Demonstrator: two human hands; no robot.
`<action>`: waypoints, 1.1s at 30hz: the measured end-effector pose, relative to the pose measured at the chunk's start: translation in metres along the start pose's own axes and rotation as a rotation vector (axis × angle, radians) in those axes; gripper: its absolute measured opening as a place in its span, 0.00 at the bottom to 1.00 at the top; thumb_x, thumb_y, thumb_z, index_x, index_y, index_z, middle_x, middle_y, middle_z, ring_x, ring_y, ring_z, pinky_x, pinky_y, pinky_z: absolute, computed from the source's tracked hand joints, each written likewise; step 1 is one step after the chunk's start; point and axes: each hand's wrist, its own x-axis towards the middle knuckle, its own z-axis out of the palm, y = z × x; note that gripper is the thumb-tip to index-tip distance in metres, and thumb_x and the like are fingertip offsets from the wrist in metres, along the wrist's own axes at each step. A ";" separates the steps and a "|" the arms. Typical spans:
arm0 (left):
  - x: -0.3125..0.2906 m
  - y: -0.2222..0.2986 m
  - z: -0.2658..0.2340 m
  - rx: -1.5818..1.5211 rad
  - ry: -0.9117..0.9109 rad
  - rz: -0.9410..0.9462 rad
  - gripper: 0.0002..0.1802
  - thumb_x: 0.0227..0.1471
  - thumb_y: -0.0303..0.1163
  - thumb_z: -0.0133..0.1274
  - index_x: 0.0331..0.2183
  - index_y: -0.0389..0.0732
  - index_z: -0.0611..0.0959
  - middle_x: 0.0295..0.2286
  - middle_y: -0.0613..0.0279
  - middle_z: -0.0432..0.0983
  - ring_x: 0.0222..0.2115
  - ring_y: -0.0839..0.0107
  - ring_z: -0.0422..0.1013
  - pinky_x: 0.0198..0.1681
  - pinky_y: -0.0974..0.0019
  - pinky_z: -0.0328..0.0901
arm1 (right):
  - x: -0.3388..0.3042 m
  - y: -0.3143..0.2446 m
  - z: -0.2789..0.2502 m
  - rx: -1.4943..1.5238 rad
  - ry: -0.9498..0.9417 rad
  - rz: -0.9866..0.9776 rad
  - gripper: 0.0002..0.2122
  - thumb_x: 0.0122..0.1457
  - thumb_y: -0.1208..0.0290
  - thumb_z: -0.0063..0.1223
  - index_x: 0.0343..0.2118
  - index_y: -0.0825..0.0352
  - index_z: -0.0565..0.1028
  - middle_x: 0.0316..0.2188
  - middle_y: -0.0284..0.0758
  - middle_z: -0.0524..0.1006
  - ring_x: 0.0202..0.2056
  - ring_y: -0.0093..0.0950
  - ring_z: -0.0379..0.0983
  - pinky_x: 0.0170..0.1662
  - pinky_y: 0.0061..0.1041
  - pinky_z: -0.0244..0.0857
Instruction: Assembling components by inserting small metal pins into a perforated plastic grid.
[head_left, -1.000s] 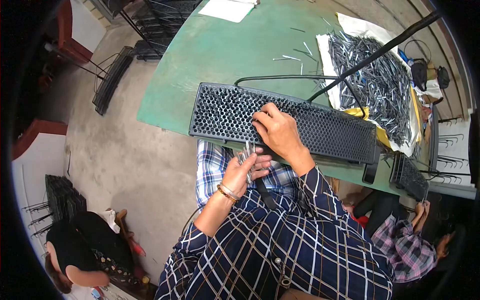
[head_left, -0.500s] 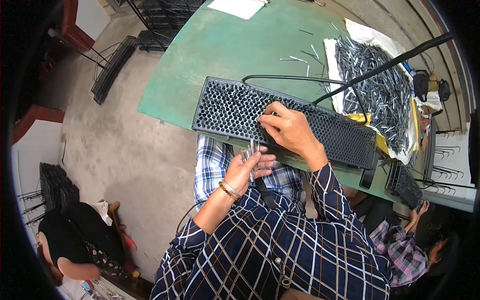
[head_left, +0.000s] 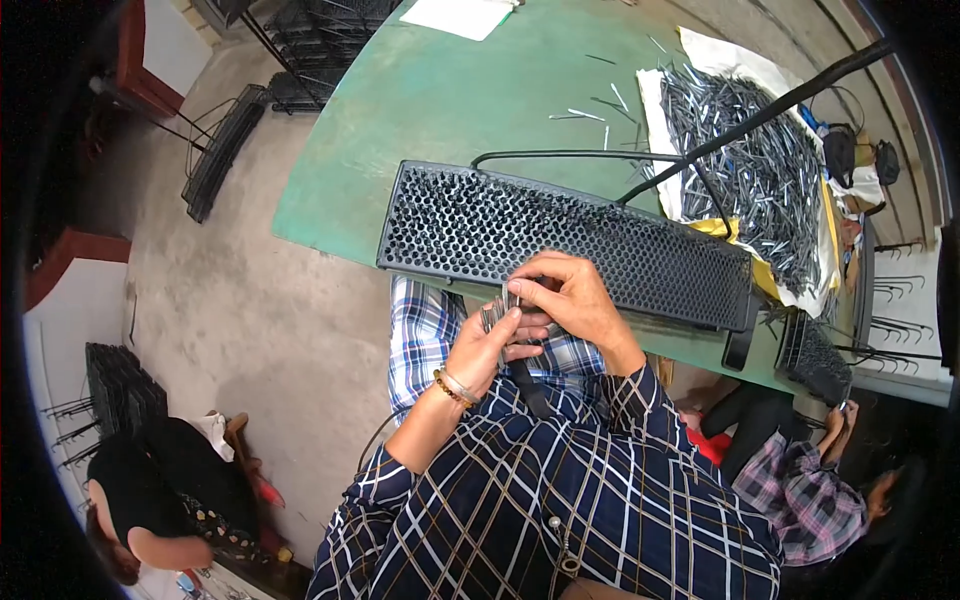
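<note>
A long black rack (head_left: 640,255) full of round holes lies across the near edge of the green table. Thin dark pins stick up from the holes on its left part; toward the right the holes show no pins. My left hand (head_left: 482,345) holds a small bunch of slim metal pins (head_left: 492,316) in front of the rack. Right beside it, my right hand (head_left: 572,300) pinches at the top of the bunch with thumb and forefinger, on a single pin as far as I can see. A beaded bracelet (head_left: 455,388) circles my left wrist.
A large heap of loose metal pins (head_left: 745,150) fills an opened white sack at the right of the green table (head_left: 340,190). A few stray pins (head_left: 577,113) lie nearby. A black rod frame (head_left: 780,105) rises from the rack. Co-workers sit at lower left and right.
My right hand has come away from the rack's holes, down to the pins in my left hand. The left hand has stayed nearly in place.
</note>
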 end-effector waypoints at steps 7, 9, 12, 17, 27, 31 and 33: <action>0.004 -0.002 -0.002 -0.016 0.035 -0.023 0.19 0.62 0.36 0.43 0.49 0.34 0.70 0.40 0.50 0.76 0.39 0.65 0.75 0.39 0.64 0.74 | -0.004 0.012 0.001 0.174 0.178 -0.016 0.06 0.55 0.74 0.57 0.33 0.71 0.79 0.28 0.32 0.78 0.28 0.17 0.72 0.28 0.17 0.64; 0.006 -0.004 -0.005 -0.083 0.063 -0.030 0.19 0.62 0.36 0.43 0.49 0.33 0.70 0.40 0.48 0.76 0.39 0.64 0.75 0.38 0.63 0.74 | 0.002 -0.002 -0.002 0.048 0.254 -0.121 0.06 0.55 0.74 0.57 0.33 0.71 0.79 0.28 0.34 0.78 0.28 0.19 0.72 0.29 0.17 0.65; 0.005 -0.004 -0.005 -0.071 0.066 -0.036 0.19 0.61 0.35 0.44 0.49 0.32 0.70 0.41 0.46 0.75 0.39 0.63 0.75 0.39 0.63 0.74 | 0.015 -0.011 0.000 -0.101 0.360 -0.296 0.06 0.54 0.76 0.56 0.34 0.72 0.79 0.29 0.36 0.78 0.28 0.23 0.73 0.30 0.18 0.65; 0.007 0.000 -0.006 -0.076 0.045 -0.025 0.20 0.62 0.34 0.43 0.50 0.32 0.68 0.42 0.44 0.74 0.39 0.62 0.75 0.39 0.63 0.74 | 0.034 -0.003 0.011 -0.224 0.425 -0.483 0.05 0.54 0.79 0.56 0.34 0.70 0.79 0.30 0.38 0.77 0.29 0.27 0.75 0.31 0.23 0.68; 0.003 0.001 -0.009 -0.068 0.044 -0.049 0.18 0.62 0.33 0.41 0.49 0.32 0.67 0.41 0.43 0.74 0.40 0.60 0.75 0.39 0.62 0.74 | 0.039 0.005 0.017 -0.364 0.387 -0.541 0.06 0.52 0.77 0.57 0.34 0.69 0.78 0.30 0.38 0.77 0.30 0.35 0.76 0.31 0.28 0.69; 0.002 0.000 -0.009 -0.033 0.034 -0.054 0.19 0.62 0.34 0.42 0.50 0.33 0.69 0.41 0.47 0.75 0.40 0.62 0.75 0.40 0.62 0.74 | 0.038 0.015 0.021 -0.504 0.338 -0.571 0.06 0.51 0.76 0.58 0.33 0.68 0.78 0.29 0.36 0.75 0.27 0.33 0.75 0.29 0.28 0.68; 0.001 -0.001 -0.010 -0.047 0.011 -0.051 0.19 0.61 0.35 0.42 0.50 0.34 0.70 0.41 0.48 0.75 0.40 0.62 0.75 0.40 0.62 0.74 | 0.037 0.012 0.020 -0.527 0.339 -0.583 0.06 0.51 0.75 0.58 0.32 0.67 0.78 0.29 0.35 0.75 0.26 0.32 0.74 0.28 0.29 0.67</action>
